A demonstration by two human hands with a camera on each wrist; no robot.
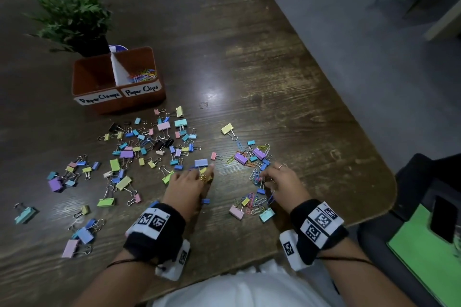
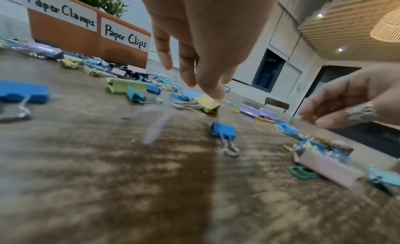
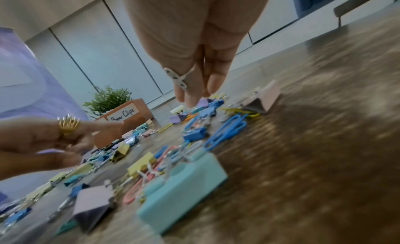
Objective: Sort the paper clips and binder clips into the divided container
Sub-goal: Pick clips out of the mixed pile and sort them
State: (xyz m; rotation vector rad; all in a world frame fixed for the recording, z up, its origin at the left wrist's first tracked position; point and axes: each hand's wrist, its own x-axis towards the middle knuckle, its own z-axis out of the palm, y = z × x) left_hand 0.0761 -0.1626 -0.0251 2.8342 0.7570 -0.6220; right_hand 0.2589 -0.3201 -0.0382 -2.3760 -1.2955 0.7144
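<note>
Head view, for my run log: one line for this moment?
left hand touches yellow binder clip | right hand over paper clips | container: only paper clips

Binder clips (image 1: 139,154) lie scattered on the table (image 1: 274,70) before the divided container (image 1: 117,82), plant (image 1: 72,12) behind.

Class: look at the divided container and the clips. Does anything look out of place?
Yes. The compartment labelled Paper Clamps looks empty while binder clips lie scattered over the table; paper clips lie mixed among them near the right hand.
</note>
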